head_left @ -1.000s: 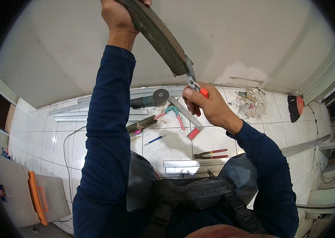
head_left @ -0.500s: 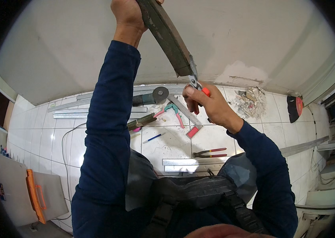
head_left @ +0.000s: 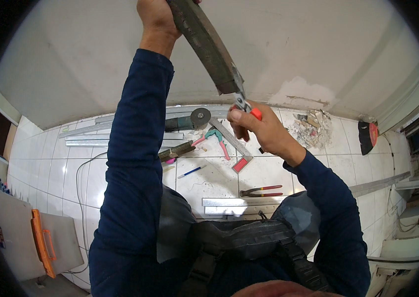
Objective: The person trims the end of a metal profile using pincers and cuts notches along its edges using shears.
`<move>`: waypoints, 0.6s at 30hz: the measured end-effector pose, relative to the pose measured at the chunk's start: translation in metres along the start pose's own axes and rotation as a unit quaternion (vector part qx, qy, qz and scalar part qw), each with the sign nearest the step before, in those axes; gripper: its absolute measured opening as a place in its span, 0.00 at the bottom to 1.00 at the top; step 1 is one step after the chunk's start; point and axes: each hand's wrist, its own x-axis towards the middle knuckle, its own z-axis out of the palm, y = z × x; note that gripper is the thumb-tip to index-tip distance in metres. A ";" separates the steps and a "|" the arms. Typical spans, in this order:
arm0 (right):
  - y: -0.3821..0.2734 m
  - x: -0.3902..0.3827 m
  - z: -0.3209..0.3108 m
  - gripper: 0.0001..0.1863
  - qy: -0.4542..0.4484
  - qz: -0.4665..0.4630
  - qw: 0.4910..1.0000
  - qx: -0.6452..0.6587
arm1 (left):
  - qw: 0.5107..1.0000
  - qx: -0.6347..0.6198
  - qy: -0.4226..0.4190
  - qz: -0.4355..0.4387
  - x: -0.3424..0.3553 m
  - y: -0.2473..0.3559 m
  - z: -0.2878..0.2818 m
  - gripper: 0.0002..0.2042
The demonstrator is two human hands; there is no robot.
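Observation:
My left hand (head_left: pixel 159 21) is raised at the top of the view, closed around a long, dark olive metal channel (head_left: pixel 204 45) with scuffed faces. The channel slants down to the right, and the upper edge of the view cuts off its far end. Its lower end meets the jaws of a pair of tin snips (head_left: pixel 241 102), which overlap the edge there. My right hand (head_left: pixel 271 131) is closed around the snips' red handles. My fingers hide most of the handles, and how far the blades have closed is hard to see.
On the tiled floor lie an angle grinder (head_left: pixel 200 119), a square (head_left: pixel 231 140), green-and-pink pliers (head_left: pixel 214 136), a blue pen (head_left: pixel 191 172), red-handled pincers (head_left: pixel 261 191) and metal channels (head_left: pixel 219 202). Rubble (head_left: pixel 317 129) lies by the wall. A cable (head_left: pixel 77 183) runs at the left.
The channel and both hands have shifted very slightly left. The lower red handle, seen by my right fingers before, is now mostly hidden. Both hands keep their grip.

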 end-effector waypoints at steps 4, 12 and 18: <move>0.009 0.003 -0.006 0.24 -0.019 -0.015 0.998 -0.065 | 0.989 0.144 -0.029 0.007 0.004 0.022 -0.017 0.26; 0.015 0.002 -0.031 0.19 0.173 -0.075 0.982 -0.003 | 0.711 0.670 -0.212 -0.014 0.002 0.048 -0.046 0.19; 0.011 0.000 -0.045 0.16 0.199 -0.117 0.973 0.032 | 0.487 0.826 -0.243 0.149 0.001 0.037 -0.071 0.26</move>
